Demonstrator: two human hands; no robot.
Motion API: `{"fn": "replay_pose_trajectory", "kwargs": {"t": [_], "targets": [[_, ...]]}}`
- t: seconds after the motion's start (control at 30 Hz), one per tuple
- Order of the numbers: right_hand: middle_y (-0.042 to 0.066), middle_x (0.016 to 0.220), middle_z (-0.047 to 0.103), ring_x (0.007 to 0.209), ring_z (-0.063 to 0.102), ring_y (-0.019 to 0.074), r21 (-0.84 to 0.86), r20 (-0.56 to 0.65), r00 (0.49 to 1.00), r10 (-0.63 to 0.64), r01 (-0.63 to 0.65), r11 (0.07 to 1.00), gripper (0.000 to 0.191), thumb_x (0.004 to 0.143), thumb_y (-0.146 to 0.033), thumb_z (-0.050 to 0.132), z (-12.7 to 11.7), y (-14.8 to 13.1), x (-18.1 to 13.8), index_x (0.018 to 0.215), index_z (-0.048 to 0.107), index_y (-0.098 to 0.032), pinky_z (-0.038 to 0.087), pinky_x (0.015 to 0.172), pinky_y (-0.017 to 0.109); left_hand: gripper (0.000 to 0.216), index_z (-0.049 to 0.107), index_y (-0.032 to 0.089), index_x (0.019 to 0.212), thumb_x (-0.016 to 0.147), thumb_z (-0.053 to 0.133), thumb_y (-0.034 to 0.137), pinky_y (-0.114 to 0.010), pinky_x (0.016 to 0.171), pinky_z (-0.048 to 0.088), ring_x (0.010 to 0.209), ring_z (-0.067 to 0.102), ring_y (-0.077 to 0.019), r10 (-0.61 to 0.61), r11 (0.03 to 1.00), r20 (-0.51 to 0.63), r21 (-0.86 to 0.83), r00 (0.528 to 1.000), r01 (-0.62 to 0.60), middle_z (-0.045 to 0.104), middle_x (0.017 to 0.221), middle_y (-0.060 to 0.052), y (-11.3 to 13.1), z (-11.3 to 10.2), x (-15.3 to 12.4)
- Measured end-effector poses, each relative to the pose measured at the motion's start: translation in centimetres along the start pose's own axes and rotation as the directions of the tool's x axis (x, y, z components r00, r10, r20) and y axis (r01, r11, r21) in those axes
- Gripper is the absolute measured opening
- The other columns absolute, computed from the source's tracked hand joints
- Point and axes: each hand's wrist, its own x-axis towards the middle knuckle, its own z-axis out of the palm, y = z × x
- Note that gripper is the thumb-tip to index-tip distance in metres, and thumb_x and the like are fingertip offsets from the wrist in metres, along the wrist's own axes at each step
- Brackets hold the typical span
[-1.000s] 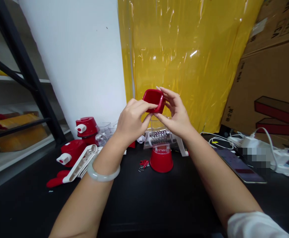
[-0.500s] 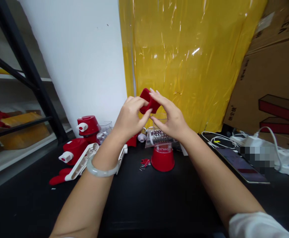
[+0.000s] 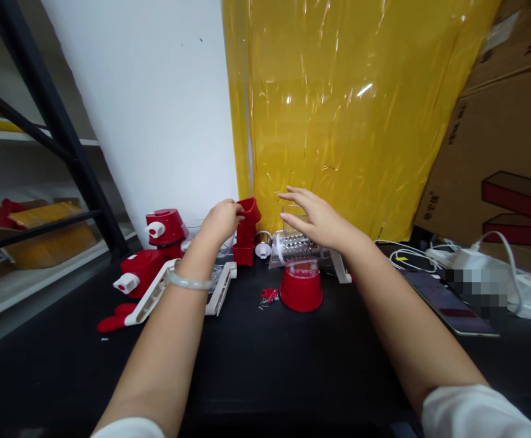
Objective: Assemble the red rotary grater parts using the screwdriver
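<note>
My left hand (image 3: 223,220) pinches the edge of a hollow red plastic piece (image 3: 249,210), tilted over similar stacked red pieces (image 3: 244,243). Whether it touches the stack I cannot tell. My right hand (image 3: 322,222) is open, fingers spread, holding nothing. Behind and below it stands a rotary grater with a clear housing, a metal grating drum (image 3: 298,248) and a red base (image 3: 300,291). Left of that base lie small red parts and screws (image 3: 269,296). A second drum with a white end (image 3: 263,244) stands between the stack and the grater.
At left are red grater bodies with white knobs (image 3: 143,272) and white crank arms (image 3: 153,295), one with red ends. A phone (image 3: 450,304), white cables and chargers (image 3: 488,277) lie at right. A large cardboard box (image 3: 493,134) leans behind them; a black rack (image 3: 59,134) stands left.
My left hand has carried the red piece left and down, from between both hands to the stack. My right hand has let go of it and stays raised with its fingers spread.
</note>
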Motion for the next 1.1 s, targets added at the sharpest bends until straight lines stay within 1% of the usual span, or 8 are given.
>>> {"fn": "replay_pose_trajectory", "kwargs": {"t": [0.1,0.2,0.27,0.37,0.57,0.77,0.93,1.1], "targets": [[0.01,0.14,0.054,0.133,0.048,0.0265,-0.004,0.025,0.999,-0.021,0.021,1.0,0.046,0.093,-0.048,0.053,0.1,0.1,0.0,0.133,0.056,-0.026,0.036,0.112,0.05,0.019,0.075,0.014,0.085,0.082,0.057,0.021,-0.032,0.078,0.048,0.078,0.063,-0.0207,-0.039,0.996,0.186,0.09,0.982,0.022,0.066,0.083,-0.011,0.2,0.8,0.0],[0.01,0.133,0.06,0.126,0.054,0.0264,-0.028,0.022,0.998,-0.053,0.054,0.998,0.045,0.093,-0.048,0.051,0.0,0.2,0.1,0.13,0.058,-0.024,0.04,0.108,0.05,0.021,0.075,0.013,0.092,0.08,0.058,0.016,-0.028,0.08,0.047,0.084,0.066,-0.021,-0.154,0.977,0.355,0.197,0.922,0.087,0.071,0.09,-0.014,1.5,0.5,-0.1],[0.01,0.131,0.062,0.124,0.056,0.0263,-0.043,0.023,0.998,-0.059,0.06,0.997,0.044,0.093,-0.048,0.051,0.0,0.2,0.1,0.129,0.059,-0.022,0.042,0.106,0.049,0.021,0.075,0.012,0.092,0.08,0.058,0.014,-0.026,0.078,0.047,0.086,0.067,-0.0213,-0.225,0.952,0.414,0.286,0.882,0.109,0.073,0.091,-0.016,2.4,0.0,-0.1],[0.01,0.129,0.063,0.121,0.058,0.026,-0.051,0.027,0.999,-0.046,0.047,0.998,0.043,0.094,-0.048,0.051,0.0,0.1,0.0,0.128,0.06,-0.022,0.044,0.103,0.047,0.022,0.075,0.012,0.093,0.08,0.057,0.011,-0.026,0.077,0.048,0.089,0.068,-0.0229,-0.271,0.932,0.438,0.344,0.857,0.118,0.073,0.096,-0.018,3.2,-0.4,-0.3],[0.01,0.129,0.064,0.12,0.058,0.0263,-0.053,0.029,0.999,-0.04,0.042,0.998,0.042,0.094,-0.046,0.052,-0.1,-0.2,0.0,0.127,0.061,-0.022,0.044,0.102,0.047,0.03,0.076,0.012,0.099,0.08,0.053,0.008,-0.03,0.082,0.049,0.094,0.069,-0.0256,-0.323,0.922,0.472,0.352,0.82,0.16,0.073,0.098,-0.02,3.3,-0.1,-0.4],[0.011,0.129,0.064,0.12,0.058,0.0263,-0.051,0.031,0.999,-0.03,0.031,0.998,0.042,0.093,-0.045,0.053,-0.1,-0.3,0.0,0.126,0.061,-0.021,0.045,0.102,0.047,0.029,0.075,0.011,0.095,0.079,0.052,0.006,-0.034,0.083,0.05,0.1,0.068,-0.0299,-0.32,0.911,0.452,0.389,0.833,0.139,0.072,0.099,-0.022,3.5,0.0,-0.6],[0.01,0.128,0.064,0.12,0.059,0.0263,-0.053,0.034,0.999,-0.03,0.032,0.998,0.041,0.093,-0.045,0.053,-0.1,-0.2,0.0,0.125,0.062,-0.021,0.045,0.102,0.047,0.024,0.076,0.013,0.094,0.077,0.058,0.01,-0.038,0.088,0.049,0.103,0.067,-0.032,-0.309,0.92,0.456,0.365,0.835,0.141,0.072,0.095,-0.022,3.3,0.2,-0.8],[0.011,0.128,0.064,0.12,0.059,0.0264,-0.064,0.028,0.999,-0.038,0.04,0.997,0.042,0.093,-0.045,0.052,-0.1,-0.2,0.0,0.125,0.062,-0.019,0.046,0.101,0.047,0.025,0.076,0.013,0.095,0.075,0.061,0.014,-0.04,0.086,0.049,0.102,0.067,-0.0344,-0.281,0.915,0.461,0.394,0.842,0.089,0.072,0.1,-0.023,3.0,0.6,-0.7]]}}
